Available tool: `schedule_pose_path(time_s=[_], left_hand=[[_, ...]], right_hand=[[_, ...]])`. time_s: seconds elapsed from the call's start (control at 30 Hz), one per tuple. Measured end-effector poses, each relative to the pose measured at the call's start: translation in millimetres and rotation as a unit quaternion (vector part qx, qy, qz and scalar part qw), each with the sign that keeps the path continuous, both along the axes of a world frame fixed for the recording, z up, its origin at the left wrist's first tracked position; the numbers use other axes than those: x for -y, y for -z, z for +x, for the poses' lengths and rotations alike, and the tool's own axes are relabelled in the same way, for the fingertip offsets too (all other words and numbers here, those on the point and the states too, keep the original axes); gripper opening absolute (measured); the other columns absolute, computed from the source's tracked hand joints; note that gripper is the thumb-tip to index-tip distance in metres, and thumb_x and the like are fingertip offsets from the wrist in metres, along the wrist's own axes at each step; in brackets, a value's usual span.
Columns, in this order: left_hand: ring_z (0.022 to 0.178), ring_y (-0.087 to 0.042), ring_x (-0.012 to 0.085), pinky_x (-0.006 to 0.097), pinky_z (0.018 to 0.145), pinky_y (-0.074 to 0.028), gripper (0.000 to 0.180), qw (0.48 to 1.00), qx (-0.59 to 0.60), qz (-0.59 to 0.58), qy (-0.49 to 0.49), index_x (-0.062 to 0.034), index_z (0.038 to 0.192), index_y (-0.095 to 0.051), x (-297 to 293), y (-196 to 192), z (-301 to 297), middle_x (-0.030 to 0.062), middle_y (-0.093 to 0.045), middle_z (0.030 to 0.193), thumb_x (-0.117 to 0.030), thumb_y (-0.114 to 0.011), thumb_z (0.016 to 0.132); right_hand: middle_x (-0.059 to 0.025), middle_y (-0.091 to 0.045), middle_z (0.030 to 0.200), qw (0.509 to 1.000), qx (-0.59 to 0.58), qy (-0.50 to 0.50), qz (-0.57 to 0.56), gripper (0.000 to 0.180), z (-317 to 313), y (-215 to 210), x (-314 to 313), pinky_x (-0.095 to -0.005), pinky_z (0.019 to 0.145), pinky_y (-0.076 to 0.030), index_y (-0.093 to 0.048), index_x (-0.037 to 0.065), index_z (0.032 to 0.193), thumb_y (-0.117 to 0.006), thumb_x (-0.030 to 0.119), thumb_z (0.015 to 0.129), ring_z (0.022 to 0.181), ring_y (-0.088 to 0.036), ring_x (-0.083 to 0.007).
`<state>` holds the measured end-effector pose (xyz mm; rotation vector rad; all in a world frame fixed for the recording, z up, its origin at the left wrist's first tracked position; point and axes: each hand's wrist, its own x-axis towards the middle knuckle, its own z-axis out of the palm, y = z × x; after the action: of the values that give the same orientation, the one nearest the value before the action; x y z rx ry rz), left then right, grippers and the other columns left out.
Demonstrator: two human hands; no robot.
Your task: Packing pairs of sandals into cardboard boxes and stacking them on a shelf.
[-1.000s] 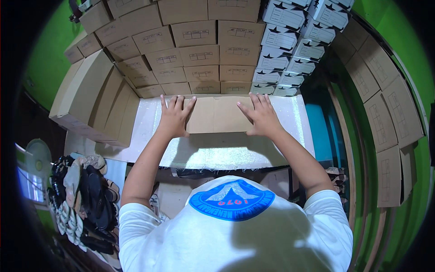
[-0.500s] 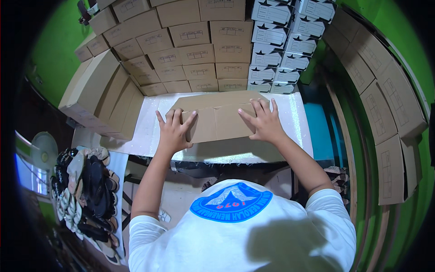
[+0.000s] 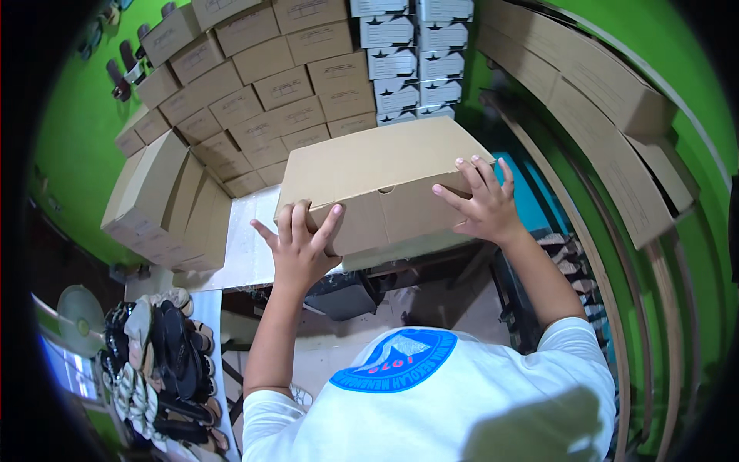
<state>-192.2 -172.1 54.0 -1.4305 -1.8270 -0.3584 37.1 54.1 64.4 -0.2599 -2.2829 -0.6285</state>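
A closed brown cardboard box [image 3: 377, 158] lies in front of me, long side toward me, over the white table top [image 3: 250, 208]. A small half-round notch shows at the middle of its front top edge. My left hand [image 3: 299, 242] grips the box's near left corner, with fingers spread over the edge and thumb against the front panel. At the near right corner my right hand [image 3: 489, 196] grips the box likewise, fingertips on the top edge. Whether the box's underside touches the table cannot be seen.
Stacked brown boxes [image 3: 265, 85] and white boxes [image 3: 396, 61] stand behind the table. Larger brown boxes [image 3: 165, 200] sit at the left end. Sandals [image 3: 177, 339] cover a side table [image 3: 224, 385]. More boxes [image 3: 600, 115] line the right wall above wooden rails [image 3: 608, 308].
The box shows more of its top and looks larger, having come up or nearer in both hands. Its right end has swung round. My view has shifted, bringing the right wall closer.
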Motion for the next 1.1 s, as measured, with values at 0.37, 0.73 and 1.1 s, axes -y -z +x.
schedule_pose_path(time_s=[0.37,0.73,1.1], left_hand=[[0.117,-0.037,0.0291,0.059,0.103,0.011,0.093,0.993,-0.054,0.071,0.072,-0.0319,0.119,-0.050,72,-41,91,0.0092,-0.041,0.117,-0.039,-0.077,0.030],[0.111,-0.040,0.0251,0.064,0.099,0.013,0.079,0.964,-0.081,0.195,0.160,-0.0445,0.121,-0.044,31,-109,199,0.0051,-0.042,0.114,-0.042,-0.071,0.047],[0.101,-0.045,0.0218,0.067,0.098,0.010,0.074,0.936,-0.129,0.226,0.238,-0.0385,0.127,-0.041,-69,-151,324,0.0058,-0.043,0.107,-0.027,-0.061,0.057]], right_hand=[[-0.0061,-0.043,0.126,0.995,-0.046,0.051,0.071,0.066,113,-47,90,-0.0419,0.093,-0.023,-0.056,0.040,0.111,-0.073,0.042,0.047,0.116,-0.041,-0.0254],[-0.0075,-0.040,0.127,0.963,-0.067,0.150,0.214,0.078,256,-141,107,-0.0411,0.089,-0.025,-0.051,0.038,0.118,-0.077,0.045,0.045,0.118,-0.040,-0.0265],[-0.0105,-0.034,0.128,0.954,-0.065,0.217,0.198,0.094,393,-167,36,-0.0476,0.089,-0.030,-0.039,0.041,0.127,-0.081,0.038,0.042,0.119,-0.036,-0.0338]])
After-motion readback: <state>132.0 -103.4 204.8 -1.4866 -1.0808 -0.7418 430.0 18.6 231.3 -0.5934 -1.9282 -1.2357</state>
